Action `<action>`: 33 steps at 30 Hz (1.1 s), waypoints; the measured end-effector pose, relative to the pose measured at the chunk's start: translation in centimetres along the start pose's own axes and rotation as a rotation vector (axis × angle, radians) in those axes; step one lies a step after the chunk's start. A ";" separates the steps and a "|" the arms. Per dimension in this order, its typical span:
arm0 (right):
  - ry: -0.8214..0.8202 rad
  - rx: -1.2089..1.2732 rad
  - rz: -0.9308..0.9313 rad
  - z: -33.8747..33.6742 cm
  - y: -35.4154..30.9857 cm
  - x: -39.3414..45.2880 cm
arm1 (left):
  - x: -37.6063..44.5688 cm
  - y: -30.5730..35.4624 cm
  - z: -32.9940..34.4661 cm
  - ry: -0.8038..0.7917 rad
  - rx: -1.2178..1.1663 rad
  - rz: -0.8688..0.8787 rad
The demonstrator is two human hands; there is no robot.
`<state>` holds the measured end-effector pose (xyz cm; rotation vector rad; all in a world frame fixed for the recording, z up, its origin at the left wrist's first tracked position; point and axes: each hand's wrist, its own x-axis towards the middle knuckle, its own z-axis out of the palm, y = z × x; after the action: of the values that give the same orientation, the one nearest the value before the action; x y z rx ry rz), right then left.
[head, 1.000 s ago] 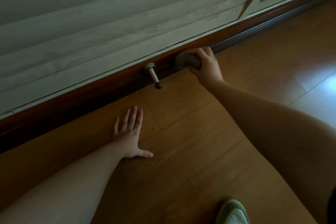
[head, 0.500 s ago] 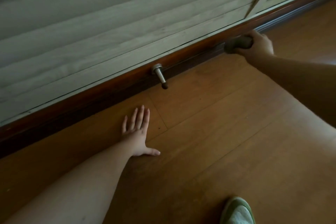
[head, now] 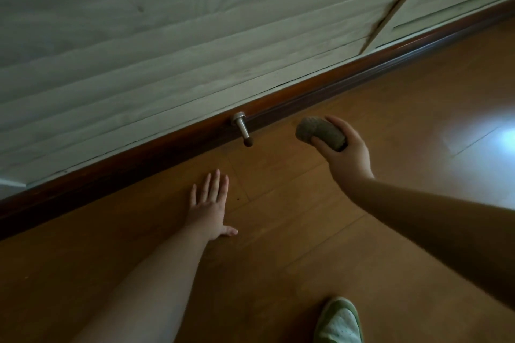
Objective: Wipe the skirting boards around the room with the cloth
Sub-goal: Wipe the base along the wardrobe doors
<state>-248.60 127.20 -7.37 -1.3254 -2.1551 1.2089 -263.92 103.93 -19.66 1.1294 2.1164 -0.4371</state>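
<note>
A dark red-brown skirting board [head: 320, 89] runs diagonally from lower left to upper right under pale wooden panelling. My right hand [head: 345, 150] grips a bunched grey cloth [head: 320, 132], held above the floor and clear of the skirting board, to the right of the door stop. My left hand [head: 210, 203] lies flat on the wooden floor with its fingers spread, pointing toward the board.
A metal door stop [head: 243, 128] with a dark rubber tip sticks out from the skirting board. Pale wood panelling [head: 167, 36] rises above. The brown plank floor [head: 278, 259] has a bright glare patch at right. A green and white shoe [head: 338, 323] is at the bottom edge.
My right hand with the cloth slid right along the skirting board, then came back left and off the board. My left hand stayed flat on the floor.
</note>
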 end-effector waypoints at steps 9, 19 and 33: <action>0.150 0.123 0.206 -4.1 -5.3 -10.0 | -14.6 2.6 -1.6 0.101 -0.118 0.172; 0.180 0.105 0.327 -15.3 -13.9 -17.0 | -28.0 1.2 -13.6 0.158 -0.240 0.057; 0.078 0.132 0.364 -27.6 -20.3 -14.3 | -36.3 8.4 -22.9 -0.114 -0.155 0.046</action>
<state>-234.79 124.40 26.96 -1.7238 -1.7965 1.3773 -252.53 100.36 22.42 1.0370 1.9849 -0.3029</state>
